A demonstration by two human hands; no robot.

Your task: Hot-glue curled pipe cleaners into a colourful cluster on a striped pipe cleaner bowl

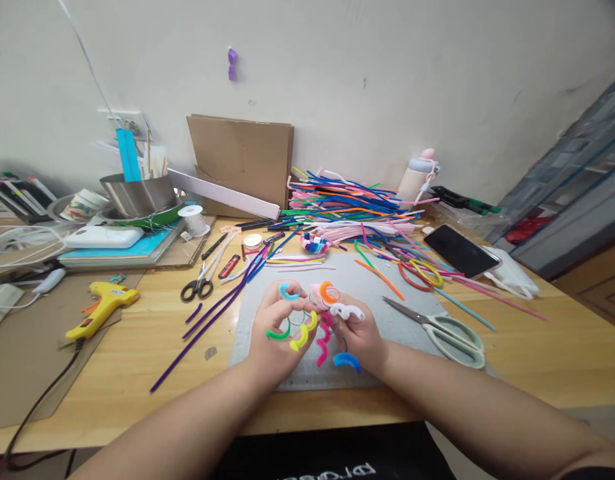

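2 hands (272,353) w/ 7+ curls (347,361)

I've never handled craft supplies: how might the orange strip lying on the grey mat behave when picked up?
The orange strip is slim, so probably light. Lying nearly straight, it may lift without much sagging. Similar-looking curled strips nearby suggest it could bend and keep a curl.
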